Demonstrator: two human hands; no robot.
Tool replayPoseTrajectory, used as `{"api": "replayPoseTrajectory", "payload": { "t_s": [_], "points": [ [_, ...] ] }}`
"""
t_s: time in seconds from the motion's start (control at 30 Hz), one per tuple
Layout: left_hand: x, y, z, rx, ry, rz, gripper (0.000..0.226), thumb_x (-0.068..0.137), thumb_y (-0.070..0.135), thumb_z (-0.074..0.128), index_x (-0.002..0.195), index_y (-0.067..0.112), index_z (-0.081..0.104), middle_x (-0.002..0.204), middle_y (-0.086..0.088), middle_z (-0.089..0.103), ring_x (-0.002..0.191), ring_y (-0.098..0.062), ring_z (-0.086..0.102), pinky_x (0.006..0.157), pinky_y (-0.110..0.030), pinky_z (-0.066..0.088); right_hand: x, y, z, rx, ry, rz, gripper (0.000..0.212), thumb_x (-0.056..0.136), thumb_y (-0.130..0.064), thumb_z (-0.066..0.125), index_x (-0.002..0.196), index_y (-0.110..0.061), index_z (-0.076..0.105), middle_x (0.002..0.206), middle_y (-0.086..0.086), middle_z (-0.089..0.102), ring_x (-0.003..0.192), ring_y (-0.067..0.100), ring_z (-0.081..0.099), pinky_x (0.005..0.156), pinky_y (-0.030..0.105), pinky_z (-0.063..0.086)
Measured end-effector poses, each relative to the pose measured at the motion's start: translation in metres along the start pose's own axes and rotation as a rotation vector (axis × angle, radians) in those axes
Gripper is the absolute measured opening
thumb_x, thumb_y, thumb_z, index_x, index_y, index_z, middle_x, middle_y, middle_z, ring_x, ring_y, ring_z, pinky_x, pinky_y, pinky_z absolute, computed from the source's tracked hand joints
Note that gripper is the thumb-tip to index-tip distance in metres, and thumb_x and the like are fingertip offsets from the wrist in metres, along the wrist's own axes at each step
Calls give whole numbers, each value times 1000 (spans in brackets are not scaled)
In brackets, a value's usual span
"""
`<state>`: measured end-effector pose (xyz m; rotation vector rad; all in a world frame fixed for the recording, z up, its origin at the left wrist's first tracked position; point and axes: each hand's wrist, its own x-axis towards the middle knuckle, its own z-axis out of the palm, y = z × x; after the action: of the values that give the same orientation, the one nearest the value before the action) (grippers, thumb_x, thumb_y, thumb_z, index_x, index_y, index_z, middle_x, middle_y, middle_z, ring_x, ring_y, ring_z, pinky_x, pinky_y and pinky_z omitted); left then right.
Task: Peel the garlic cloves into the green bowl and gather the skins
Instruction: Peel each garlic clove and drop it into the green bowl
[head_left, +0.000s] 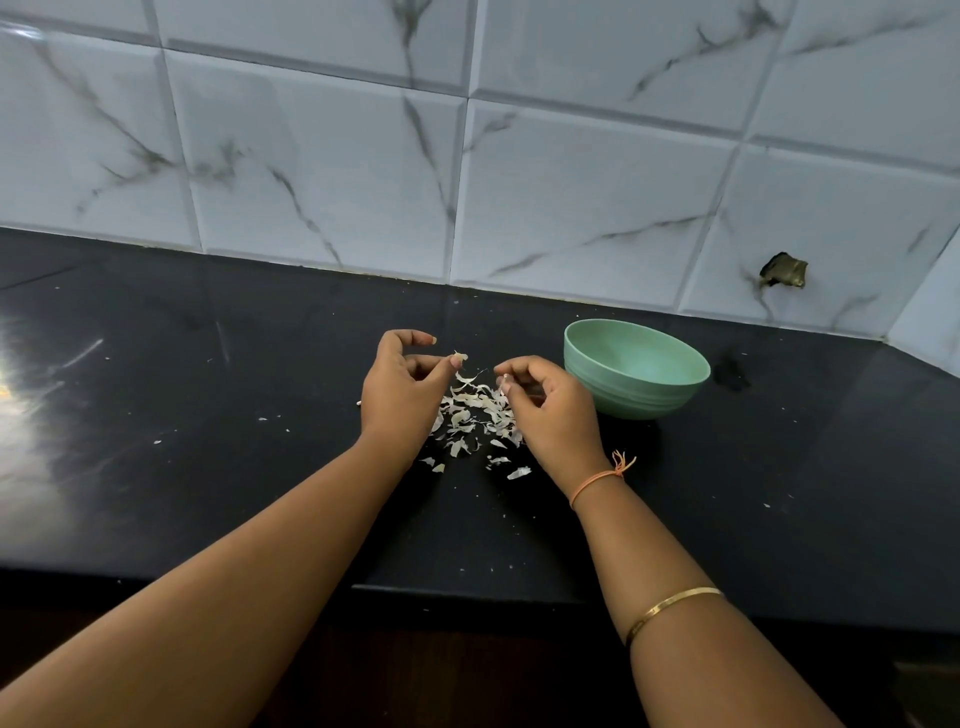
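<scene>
Garlic skins (475, 415) are seen in a loose pile on the black bench (208, 467), between the two hands. A few small bits are scattered further out. Much of the peeling looks done, but the skins are not yet gathered into one tidy heap.

One skin piece (460, 357) is pinched in the grip of the left hand (402, 395), between the thumb and a finger, just above the pile. The grip of the right hand (550, 410) is curled round a small pale thing (504, 382). It may be a clove, but that cannot be told for sure.

The green bowl (639, 358) is set upright on the bench, just to the right of the right hand. Only its inner wall is shown, and nothing is seen on it. The bottom is hidden by the near rim, so it cannot be told how many peeled cloves are inside. No whole cloves are seen lying on the bench.
</scene>
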<state>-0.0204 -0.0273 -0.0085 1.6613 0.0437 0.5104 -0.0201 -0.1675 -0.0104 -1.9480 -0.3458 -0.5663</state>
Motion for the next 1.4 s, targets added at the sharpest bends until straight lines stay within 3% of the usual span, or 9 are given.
{"api": "replayPoseTrajectory", "payload": {
  "t_s": [0.1,0.33,0.6,0.73,0.8,1.03,1.2,1.27,1.4],
  "points": [
    [0,0,0,2,-5,5,31,85,31,69,106,23,48,77,8,68,67,-3,59,60,-19,41,-1,0,1,-66,4,-34,22,88,-3,54,96,-15,71,88,-1,63,74,-2,58,68,6,42],
    [-1,0,-1,-20,5,9,31,85,33,69,107,24,48,79,6,70,62,2,55,54,-10,40,0,0,0,-156,-12,-14,9,85,-9,62,87,-17,60,74,-6,56,67,20,59,66,35,52],
    [0,0,1,-33,-3,16,32,85,34,69,106,24,48,81,4,71,63,-2,57,58,-17,40,7,-18,3,-493,331,-534,9,82,0,54,83,-3,63,84,11,62,75,28,59,66,29,42],
    [1,0,1,-34,5,23,30,85,33,69,104,24,48,78,5,70,58,0,53,51,-7,39,6,-20,4,-918,-380,-308,20,86,-1,46,96,-7,63,101,11,56,94,32,56,72,33,40],
    [1,-1,1,-36,11,25,30,84,32,69,104,25,48,77,6,69,58,0,54,50,-7,40,8,-14,4,-933,-499,-238,23,89,-4,46,100,-9,65,105,10,56,99,30,55,74,33,41],
    [1,0,0,-5,15,16,30,86,30,69,107,24,48,78,8,69,54,6,52,54,-13,39,7,-12,3,-477,211,-464,16,80,0,58,95,-3,64,80,11,65,72,28,61,65,29,41],
    [0,0,1,-11,3,21,30,86,29,68,107,24,48,79,7,69,64,1,58,59,-15,42,8,-17,3,-412,413,-545,6,81,1,57,78,-1,61,77,10,62,70,26,58,65,22,38],
    [0,1,1,-21,1,18,29,86,28,68,106,24,48,80,7,70,67,-3,59,61,-18,43,11,-17,3,-511,276,-514,9,81,0,54,78,-3,61,80,12,62,73,27,57,66,25,37],
    [0,0,1,0,16,24,21,87,18,65,100,26,50,84,12,69,67,1,58,58,-16,41,8,-12,5,-854,-478,-183,17,82,2,48,88,-8,62,98,8,58,92,28,55,66,28,35]
  ]
}}
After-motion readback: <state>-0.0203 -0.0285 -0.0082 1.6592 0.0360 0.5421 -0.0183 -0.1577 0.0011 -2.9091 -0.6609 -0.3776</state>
